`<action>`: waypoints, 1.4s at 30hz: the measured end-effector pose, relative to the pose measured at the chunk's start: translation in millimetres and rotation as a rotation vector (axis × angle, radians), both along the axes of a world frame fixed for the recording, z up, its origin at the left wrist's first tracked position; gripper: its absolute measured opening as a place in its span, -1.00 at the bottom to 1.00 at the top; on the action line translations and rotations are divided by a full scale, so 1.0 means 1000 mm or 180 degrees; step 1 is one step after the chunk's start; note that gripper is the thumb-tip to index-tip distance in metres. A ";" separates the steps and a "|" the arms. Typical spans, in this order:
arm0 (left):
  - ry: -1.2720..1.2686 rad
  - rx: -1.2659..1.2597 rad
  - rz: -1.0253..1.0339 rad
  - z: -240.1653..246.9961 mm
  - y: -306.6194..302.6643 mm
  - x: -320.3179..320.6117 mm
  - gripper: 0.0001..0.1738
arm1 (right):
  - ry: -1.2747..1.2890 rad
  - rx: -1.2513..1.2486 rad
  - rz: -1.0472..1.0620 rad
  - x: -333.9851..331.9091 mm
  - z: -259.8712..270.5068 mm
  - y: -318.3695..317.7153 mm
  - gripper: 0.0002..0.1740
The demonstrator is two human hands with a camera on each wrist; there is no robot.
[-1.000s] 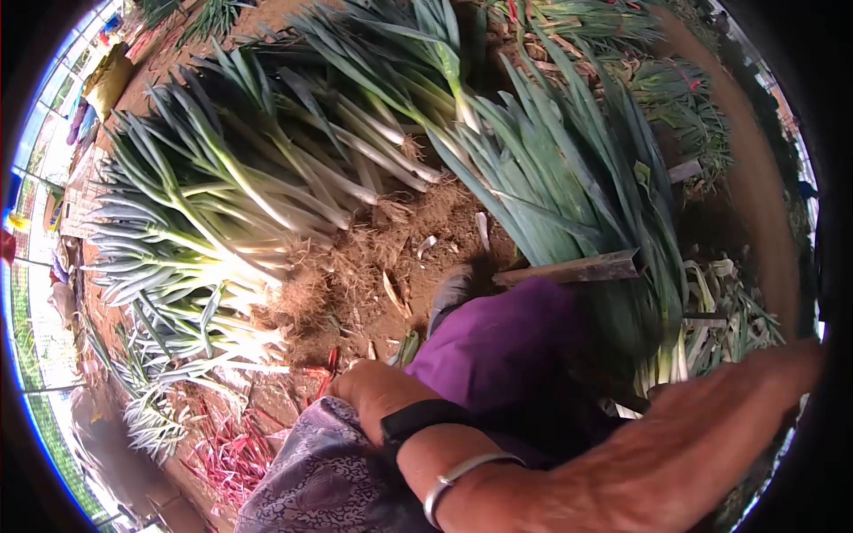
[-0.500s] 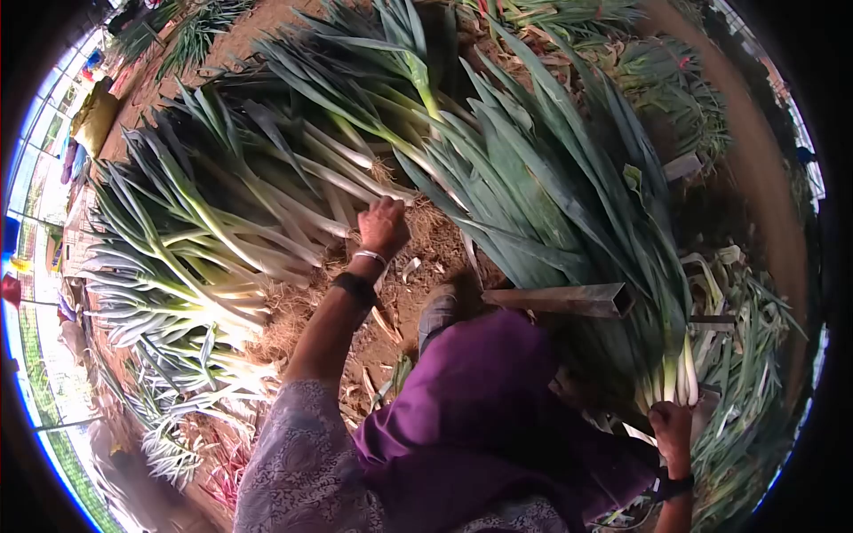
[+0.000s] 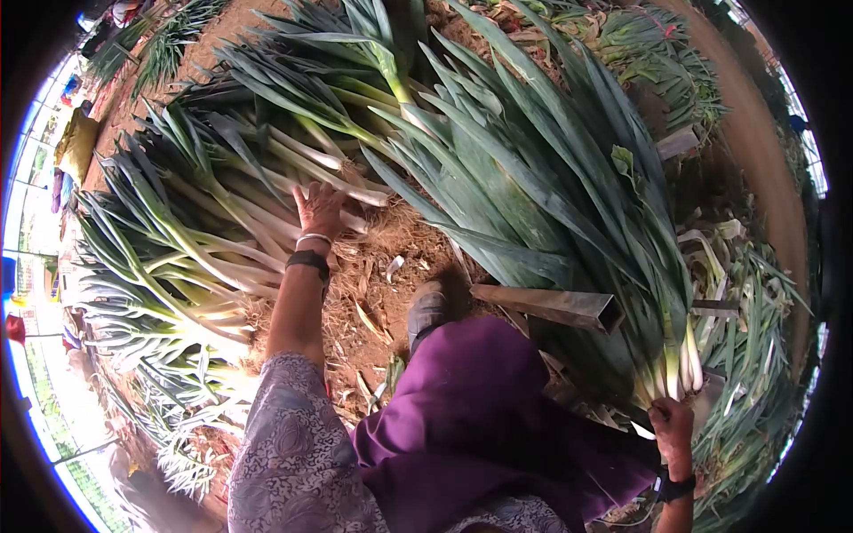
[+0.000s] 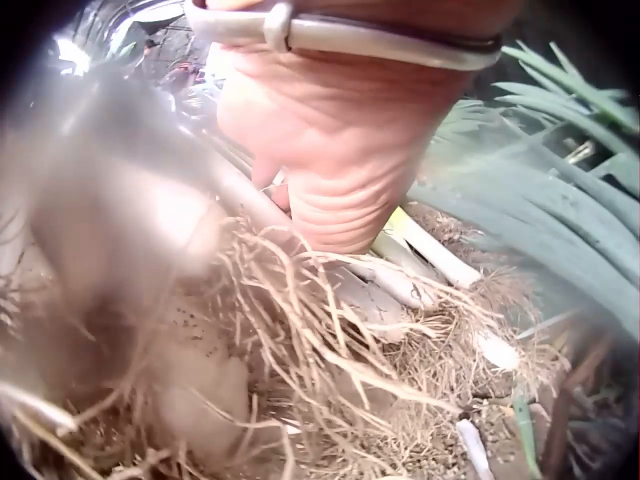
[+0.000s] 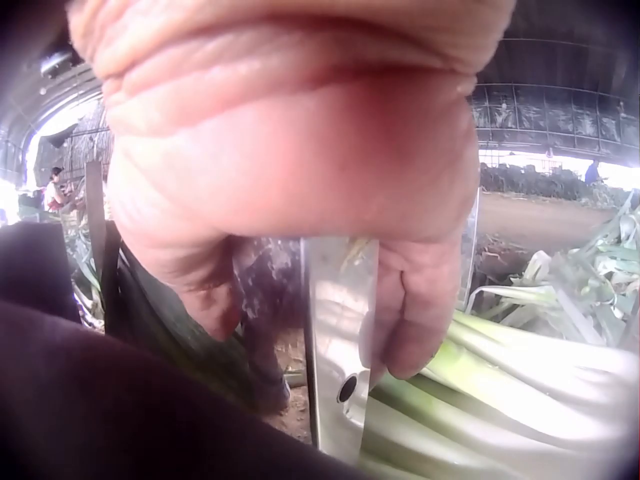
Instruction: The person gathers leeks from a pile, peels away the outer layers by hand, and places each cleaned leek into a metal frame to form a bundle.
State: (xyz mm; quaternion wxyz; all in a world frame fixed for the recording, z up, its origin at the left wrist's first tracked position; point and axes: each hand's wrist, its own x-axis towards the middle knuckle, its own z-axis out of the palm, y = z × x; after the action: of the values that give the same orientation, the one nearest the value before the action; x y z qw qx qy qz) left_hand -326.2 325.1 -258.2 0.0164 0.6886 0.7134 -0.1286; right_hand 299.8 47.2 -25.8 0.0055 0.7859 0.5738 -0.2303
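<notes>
In the head view my left hand [image 3: 320, 211] rests with spread fingers on the white stalks of leeks [image 3: 267, 222] in the left pile. The left wrist view shows this hand reaching down among the stalks, with stringy roots [image 4: 310, 310] below it. At lower right my right hand [image 3: 673, 431] is just below the white ends of a bunch of leeks [image 3: 673, 369]. From the right wrist view, it grips a shiny flat metal blade [image 5: 340, 350] with a round hole, between thumb and fingers. White leek stalks [image 5: 520, 390] lie beside the blade.
A metal bar [image 3: 551, 305] juts out beside the large leek bunch [image 3: 533, 204]. My shoe [image 3: 428, 311] stands on soil strewn with scraps. Leafy trimmings [image 3: 746, 346] lie along the right. Another person [image 5: 60, 190] sits in the distance.
My left arm, which crossed my body toward the right, has swung to the left pile. Its hand then moved farther left over the stalks and spread its fingers. The right hand stays by the bunch.
</notes>
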 end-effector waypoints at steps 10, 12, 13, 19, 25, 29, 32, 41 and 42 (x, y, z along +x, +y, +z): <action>-0.0885 0.1416 -0.1013 0.088 -0.063 0.012 -0.44 | 0.0052 0.0129 0.0107 0.004 -0.003 -0.004 -0.78; -0.1128 0.2105 -0.1292 0.130 -0.084 0.036 -0.47 | -0.0041 0.0097 0.0140 0.005 -0.003 -0.004 -0.78; -0.1194 0.2242 -0.1361 0.147 -0.095 0.047 -0.47 | -0.0076 0.0087 0.0149 0.003 -0.001 -0.004 -0.79; -0.2107 0.2960 -0.1963 0.239 -0.160 0.150 -0.53 | -0.0280 0.0503 0.0391 0.007 -0.008 -0.009 -0.83; -0.2812 0.2926 -0.3067 0.295 -0.219 0.234 -0.60 | 0.1042 0.1400 0.0003 -0.010 -0.006 -0.039 -0.62; -0.3364 0.2360 -0.3370 0.297 -0.258 0.271 -0.60 | 0.1033 0.1695 0.0850 -0.137 0.073 -0.042 -0.57; -0.3166 0.1862 -0.3578 0.289 -0.283 0.284 -0.58 | 0.1840 0.2201 0.1241 -0.172 0.068 -0.045 -0.57; -0.2576 0.1101 -0.2898 0.259 -0.291 0.259 -0.76 | 0.5107 0.4045 0.1847 -0.091 0.095 -0.174 -0.56; -0.2490 0.1166 -0.2989 0.257 -0.293 0.258 -0.77 | 0.5196 0.3956 0.1652 -0.073 0.097 -0.198 -0.58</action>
State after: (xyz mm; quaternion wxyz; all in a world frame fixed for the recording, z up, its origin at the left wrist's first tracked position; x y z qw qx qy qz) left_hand -68.5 31.8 -1.2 0.0995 0.9156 0.2874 0.2629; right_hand 226.9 -151.3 71.1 -0.7360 0.1109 0.5710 -0.3464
